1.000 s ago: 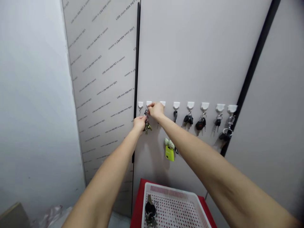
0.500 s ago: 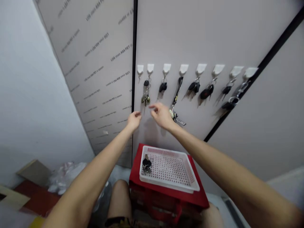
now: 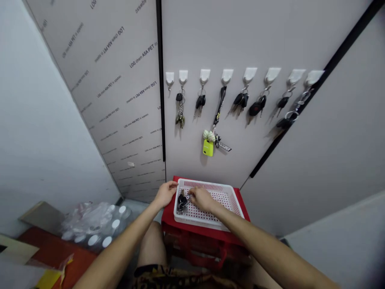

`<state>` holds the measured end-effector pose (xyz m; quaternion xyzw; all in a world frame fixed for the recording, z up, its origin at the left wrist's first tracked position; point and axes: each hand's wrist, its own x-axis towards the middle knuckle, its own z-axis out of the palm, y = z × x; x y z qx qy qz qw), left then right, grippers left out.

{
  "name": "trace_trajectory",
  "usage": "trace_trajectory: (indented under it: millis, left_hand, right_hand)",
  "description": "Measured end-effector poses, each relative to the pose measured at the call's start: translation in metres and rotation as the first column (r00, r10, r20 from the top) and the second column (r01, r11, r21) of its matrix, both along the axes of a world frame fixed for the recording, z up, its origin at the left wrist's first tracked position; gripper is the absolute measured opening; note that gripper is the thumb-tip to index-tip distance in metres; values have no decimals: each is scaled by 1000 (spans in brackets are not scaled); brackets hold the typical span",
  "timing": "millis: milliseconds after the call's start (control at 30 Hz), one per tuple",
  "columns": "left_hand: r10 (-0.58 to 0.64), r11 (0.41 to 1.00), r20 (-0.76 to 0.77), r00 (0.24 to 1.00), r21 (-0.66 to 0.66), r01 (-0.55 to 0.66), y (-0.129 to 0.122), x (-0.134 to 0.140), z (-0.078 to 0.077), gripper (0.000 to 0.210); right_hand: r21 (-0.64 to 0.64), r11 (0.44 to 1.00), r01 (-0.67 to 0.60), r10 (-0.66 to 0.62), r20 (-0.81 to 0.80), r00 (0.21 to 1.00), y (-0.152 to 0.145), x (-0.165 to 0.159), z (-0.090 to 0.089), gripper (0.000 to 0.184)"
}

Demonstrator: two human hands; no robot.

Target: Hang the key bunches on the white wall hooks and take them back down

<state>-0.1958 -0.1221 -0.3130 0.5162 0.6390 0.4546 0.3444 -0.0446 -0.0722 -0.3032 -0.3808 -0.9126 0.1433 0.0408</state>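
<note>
A white perforated plastic basket [image 3: 207, 224] rests on a red fabric surface in front of me. A bunch of black-headed keys [image 3: 182, 202] lies at its left end. My right hand [image 3: 202, 199] is inside the basket, its fingers curled and pinched at the right side of the keys. At the basket's upper left corner, my left hand [image 3: 166, 194] holds the rim with bent fingers. On the wall ahead, a ring of brass keys [image 3: 180, 119] with a black fob hangs from the second hook. A lime-green tag [image 3: 208, 148] dangles on a black lanyard [image 3: 221, 105].
A row of white hooks [image 3: 205, 76] runs along the wall, and most carry car keys [image 3: 255, 107]. Black strips [image 3: 161, 80] divide the wall panels. On the floor at left, several wrapped bottles [image 3: 94, 240] stand beside a red-brown board [image 3: 36, 245].
Both hands have come down from the wall to the basket. The right one reached in to the keys, the left one to the rim. The lime-green tag is now uncovered.
</note>
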Motion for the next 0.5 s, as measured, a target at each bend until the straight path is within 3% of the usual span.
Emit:
trace_trajectory:
  millis: [133, 267, 500]
  left_hand:
    - [-9, 1000, -142, 990, -20, 6, -4, 5, 3, 25]
    - [-14, 1000, -248, 969, -15, 11, -9, 8, 7, 26]
    - [-48, 999, -160, 986, -30, 44, -12, 8, 11, 27]
  right_hand:
    - [10, 994, -111, 112, -84, 990, -3, -2, 0, 36]
    - [-10, 985, -173, 171, -88, 981, -5, -1, 1, 27]
    - [-16, 981, -194, 192, -67, 979, -7, 7, -2, 24]
